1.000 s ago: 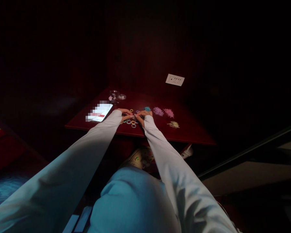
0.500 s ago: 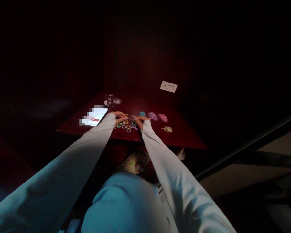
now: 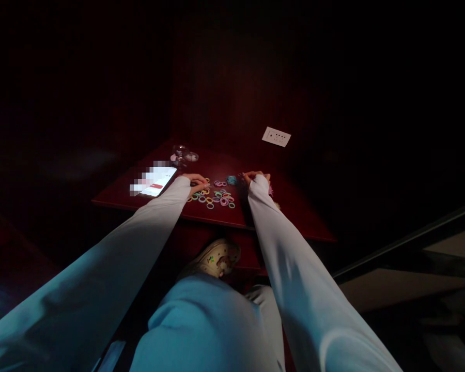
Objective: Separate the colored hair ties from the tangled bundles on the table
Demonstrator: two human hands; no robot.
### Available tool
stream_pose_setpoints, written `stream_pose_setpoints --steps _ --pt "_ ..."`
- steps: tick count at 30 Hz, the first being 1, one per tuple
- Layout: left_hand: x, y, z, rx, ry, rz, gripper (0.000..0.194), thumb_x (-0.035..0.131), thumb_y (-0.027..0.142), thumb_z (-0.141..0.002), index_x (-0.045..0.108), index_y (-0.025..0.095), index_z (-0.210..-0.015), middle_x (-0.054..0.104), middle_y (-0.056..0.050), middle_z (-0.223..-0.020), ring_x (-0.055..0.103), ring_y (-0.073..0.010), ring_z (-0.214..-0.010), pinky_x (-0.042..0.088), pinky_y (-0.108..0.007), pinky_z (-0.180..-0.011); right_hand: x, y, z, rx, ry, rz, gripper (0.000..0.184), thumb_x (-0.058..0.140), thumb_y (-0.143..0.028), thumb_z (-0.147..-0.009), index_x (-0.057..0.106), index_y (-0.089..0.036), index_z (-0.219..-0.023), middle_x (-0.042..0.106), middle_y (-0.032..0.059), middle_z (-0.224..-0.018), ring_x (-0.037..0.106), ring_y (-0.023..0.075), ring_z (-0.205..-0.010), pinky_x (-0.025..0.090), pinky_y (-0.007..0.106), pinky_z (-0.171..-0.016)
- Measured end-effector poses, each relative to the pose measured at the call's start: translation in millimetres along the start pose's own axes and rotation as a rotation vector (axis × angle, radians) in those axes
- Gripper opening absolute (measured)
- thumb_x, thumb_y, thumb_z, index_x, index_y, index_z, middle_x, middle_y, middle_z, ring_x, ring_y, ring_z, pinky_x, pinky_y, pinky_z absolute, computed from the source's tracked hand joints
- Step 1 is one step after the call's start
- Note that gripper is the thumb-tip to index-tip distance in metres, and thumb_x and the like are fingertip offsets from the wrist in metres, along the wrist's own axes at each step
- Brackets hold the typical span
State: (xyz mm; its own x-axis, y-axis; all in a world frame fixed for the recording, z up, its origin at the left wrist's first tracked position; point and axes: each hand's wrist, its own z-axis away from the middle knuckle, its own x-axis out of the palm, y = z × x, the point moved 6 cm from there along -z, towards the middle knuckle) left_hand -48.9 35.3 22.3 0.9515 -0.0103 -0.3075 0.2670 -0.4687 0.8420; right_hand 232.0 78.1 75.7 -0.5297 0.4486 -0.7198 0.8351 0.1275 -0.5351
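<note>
On the red table [image 3: 306, 218], a lit phone [image 3: 160, 180] lies just left of the left hand [image 3: 198, 183]. Its grip and that of the right hand [image 3: 253, 177] have fingertips drawn together; whether either pinches anything, I cannot tell. Coloured rings [image 3: 223, 202], round without long axis, spread mainly right of the left grip, the nearer one; a teal pile [image 3: 231, 180] sits just left of the right grip.

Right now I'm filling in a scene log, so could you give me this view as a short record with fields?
Left hand: at the left part of the scattered coloured rings; grip too small to tell
Right hand: just right of the teal pile; grip unclear
Phone: screen lit, left of the left hand
Wall outlet: white, above the red tabletop
Lighting: dim
</note>
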Motion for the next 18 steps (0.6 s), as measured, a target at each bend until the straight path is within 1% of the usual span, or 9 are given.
stream_pose_setpoints --steps 1,3,7,9,11,12,14,16,18 --pt "0.6 0 0 0.003 -0.006 -0.002 0.033 0.079 0.053 -0.082 0.080 0.021 -0.091 0.084 -0.006 -0.084 0.080 -0.0233 -0.085 0.059 -0.030 -0.083 -1 0 -3 0.028 -0.003 0.034 0.030 0.071 -0.047 -0.097 0.080 -0.020 -0.089 0.073 0.0120 -0.102 0.049 0.0299 -0.114 0.035 0.044 -0.097" --pt "2.8 -1 0 0.000 -0.011 -0.005 0.033 0.079 0.053 -0.082 0.080 0.021 -0.090 0.084 -0.006 -0.084 0.080 -0.0233 -0.084 0.059 -0.030 -0.081 3 -6 -6 0.026 -0.001 0.067 0.032 0.067 -0.045 -0.102 0.080 -0.018 -0.092 0.072 0.0127 -0.108 0.045 0.0280 -0.116 0.032 0.043 -0.098" --pt "7.2 -7 -3 -0.022 0.024 -0.012 0.032 0.079 0.052 -0.080 0.080 0.020 -0.087 0.083 -0.006 -0.079 0.079 -0.0236 -0.079 0.059 -0.031 -0.075 21 -20 -5 -0.059 0.010 0.101 0.038 0.061 -0.044 -0.106 0.078 -0.013 -0.093 0.071 0.0137 -0.118 0.039 0.0272 -0.122 0.026 0.044 -0.102" --pt "9.0 -9 -4 -0.025 0.037 -0.016 0.032 0.079 0.050 -0.080 0.080 0.020 -0.088 0.083 -0.006 -0.078 0.079 -0.0236 -0.079 0.059 -0.032 -0.076 27 -22 -3 -0.094 -0.007 0.129 0.031 0.066 -0.041 -0.104 0.079 -0.014 -0.095 0.071 0.0122 -0.121 0.040 0.0274 -0.123 0.025 0.044 -0.103" --pt "10.0 -10 -5 -0.031 0.045 -0.022 0.030 0.079 0.048 -0.081 0.080 0.019 -0.089 0.083 -0.007 -0.079 0.078 -0.0235 -0.080 0.059 -0.032 -0.076 28 -22 -2 -0.122 -0.034 0.146 0.024 0.072 -0.037 -0.100 0.080 -0.015 -0.098 0.071 0.0108 -0.122 0.041 0.0273 -0.122 0.025 0.043 -0.103" --pt "10.0 -10 -6 -0.038 0.050 -0.026 0.029 0.079 0.047 -0.081 0.079 0.019 -0.089 0.083 -0.007 -0.080 0.078 -0.0235 -0.080 0.059 -0.031 -0.075 26 -21 -1 -0.134 -0.042 0.147 0.023 0.073 -0.037 -0.099 0.081 -0.015 -0.100 0.072 0.0109 -0.121 0.042 0.0274 -0.122 0.025 0.044 -0.103" --pt "9.5 -10 -6 -0.053 0.062 -0.035 0.028 0.079 0.045 -0.081 0.079 0.019 -0.088 0.083 -0.008 -0.081 0.078 -0.0236 -0.080 0.058 -0.031 -0.074 22 -20 2 -0.144 -0.035 0.133 0.028 0.071 -0.040 -0.101 0.080 -0.013 -0.101 0.073 0.0128 -0.121 0.042 0.0280 -0.123 0.025 0.045 -0.104" --pt "7.9 -8 -6 -0.061 0.073 -0.041 0.028 0.079 0.047 -0.080 0.079 0.019 -0.087 0.083 -0.007 -0.082 0.078 -0.0235 -0.080 0.058 -0.031 -0.074 18 -19 5 -0.123 -0.017 0.085 0.039 0.063 -0.047 -0.105 0.080 -0.012 -0.099 0.073 0.0150 -0.120 0.042 0.0289 -0.123 0.026 0.047 -0.105" --pt "5.4 -5 -6 -0.053 0.078 -0.038 0.031 0.079 0.050 -0.079 0.079 0.020 -0.085 0.083 -0.007 -0.080 0.078 -0.0233 -0.081 0.058 -0.031 -0.076 20 -21 11 -0.089 -0.037 -0.013 0.049 0.058 -0.056 -0.105 0.081 -0.014 -0.096 0.075 0.0139 -0.114 0.047 0.0285 -0.118 0.030 0.046 -0.105"
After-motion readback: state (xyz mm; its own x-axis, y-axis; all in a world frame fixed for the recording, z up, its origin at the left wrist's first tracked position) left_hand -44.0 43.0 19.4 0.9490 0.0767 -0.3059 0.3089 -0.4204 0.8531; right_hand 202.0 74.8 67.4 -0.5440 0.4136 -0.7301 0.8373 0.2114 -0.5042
